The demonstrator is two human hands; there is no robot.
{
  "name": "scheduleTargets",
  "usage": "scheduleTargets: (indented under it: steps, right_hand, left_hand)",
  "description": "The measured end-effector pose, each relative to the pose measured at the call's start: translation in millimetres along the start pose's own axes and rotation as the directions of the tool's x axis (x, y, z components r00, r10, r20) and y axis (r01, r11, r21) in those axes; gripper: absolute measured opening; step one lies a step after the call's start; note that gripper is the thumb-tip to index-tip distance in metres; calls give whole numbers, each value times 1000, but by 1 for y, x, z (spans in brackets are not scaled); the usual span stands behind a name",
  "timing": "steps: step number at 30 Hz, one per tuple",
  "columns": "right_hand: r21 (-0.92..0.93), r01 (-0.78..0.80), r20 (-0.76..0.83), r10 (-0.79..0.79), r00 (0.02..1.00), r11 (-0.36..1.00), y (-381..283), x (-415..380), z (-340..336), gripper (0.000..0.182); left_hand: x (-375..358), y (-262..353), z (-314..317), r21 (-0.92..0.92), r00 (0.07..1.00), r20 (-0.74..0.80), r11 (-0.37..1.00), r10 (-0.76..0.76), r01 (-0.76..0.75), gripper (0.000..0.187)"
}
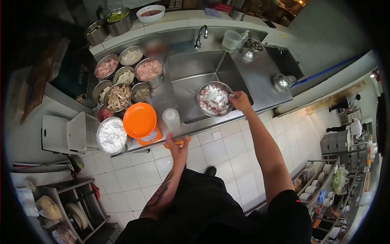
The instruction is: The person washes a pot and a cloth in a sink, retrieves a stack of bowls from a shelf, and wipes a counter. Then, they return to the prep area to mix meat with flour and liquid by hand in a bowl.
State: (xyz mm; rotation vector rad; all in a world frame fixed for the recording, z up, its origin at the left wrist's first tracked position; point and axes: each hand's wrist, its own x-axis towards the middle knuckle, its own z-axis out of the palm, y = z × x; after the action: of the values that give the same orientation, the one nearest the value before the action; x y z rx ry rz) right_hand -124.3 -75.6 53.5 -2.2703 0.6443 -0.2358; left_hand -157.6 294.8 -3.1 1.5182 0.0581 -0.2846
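My right hand [240,100] pinches the rim of a round metal bowl [199,106] over the front of the sink. Chunks of raw meat [208,106] lie in this bowl, with a heap of white powder [215,95] on top. At the counter's front edge, my left hand [178,147] has its fingers closed around a small orange, rounded piece [183,142], partly hidden by the fingers. Just beyond that hand is a translucent plastic bottle [171,118]. To its left stands a scale with an orange pan [139,120].
A large pot of white powder [112,135] sits left of the scale. Behind it cluster several metal pots, including sliced meat [119,97] and minced meat [148,70]. The faucet [201,37] rises behind the sink [191,65]. A clear tub [230,40] stands right of it.
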Motion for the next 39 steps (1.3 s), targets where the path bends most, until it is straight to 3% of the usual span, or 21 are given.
scheduleTargets:
  steps: [1,2,3,4,5,6,8,9,11,12,13,14,15,16,18,24,28,31,34,36,39]
  right_hand:
    - [4,-5,8,5,1000,1000,14,4,21,30]
    - [51,30,-128,-24,992,998,31,6,43,31]
    - [91,73,-264,-46,963,993,41,7,58,32]
    - [86,18,-266,5,964,996,41,5,68,37]
    - [29,-131,-115,133,984,991,26,2,66,36]
    - [36,-89,-193,94,977,995,29,2,77,36]
    - [39,-33,-268,42,963,999,30,5,82,36]
    - [14,-29,-211,31,977,999,23,7,75,30]
    - [8,-21,-145,22,989,1000,27,10,68,27]
    - [24,29,-181,-24,983,999,31,13,67,27]
    - [42,76,-219,-65,974,996,36,16,67,28]
    - [60,78,-219,-63,974,995,41,18,66,28]
    - [22,23,-159,-19,987,1000,47,20,63,23]
    - [-23,-29,-99,26,995,999,52,22,58,19]
    - [-12,-5,-96,4,995,1000,72,30,60,19]
    - [88,147,-209,-126,970,985,105,44,64,28]
    - [93,152,-183,-133,974,984,107,47,56,27]
    - [134,106,-156,-85,984,985,104,50,46,27]
    - [144,82,-160,-59,985,986,108,53,48,27]
    - [133,114,-194,-87,977,984,112,56,53,26]
    - [135,118,-220,-86,972,984,110,53,56,26]
  left_hand:
    - [15,-3,-7,112,943,-103,946,317,-305,85]
    - [27,-3,-8,248,781,-159,790,604,-561,87]
    - [41,2,0,253,785,-158,792,600,-555,87]
    - [58,15,11,318,790,-178,794,587,-518,82]
    - [73,27,22,380,791,-199,790,578,-482,77]
    - [85,39,30,382,787,-199,786,584,-486,77]
    - [104,61,41,478,874,136,742,466,-470,72]
    - [108,74,43,483,871,129,738,473,-472,72]
    - [107,97,46,798,844,467,285,262,-530,72]
    - [105,105,51,848,850,480,135,214,-513,75]
    - [103,112,57,855,853,476,117,214,-506,75]
    - [101,120,64,861,849,505,-26,156,-507,71]
    - [98,128,73,847,847,524,-165,93,-506,68]
    - [99,133,83,848,849,520,-175,91,-501,68]
    - [106,144,103,795,830,552,-347,75,-498,49]
    - [104,171,148,654,735,677,-484,31,-582,26]
    - [114,176,167,677,785,618,-538,46,-501,44]
    - [112,185,172,652,754,654,-552,63,-519,42]
    - [108,197,173,673,791,612,-520,-7,-525,41]
    - [105,200,176,653,724,682,-531,101,-541,25]
    - [108,205,172,670,759,646,-534,77,-516,25]
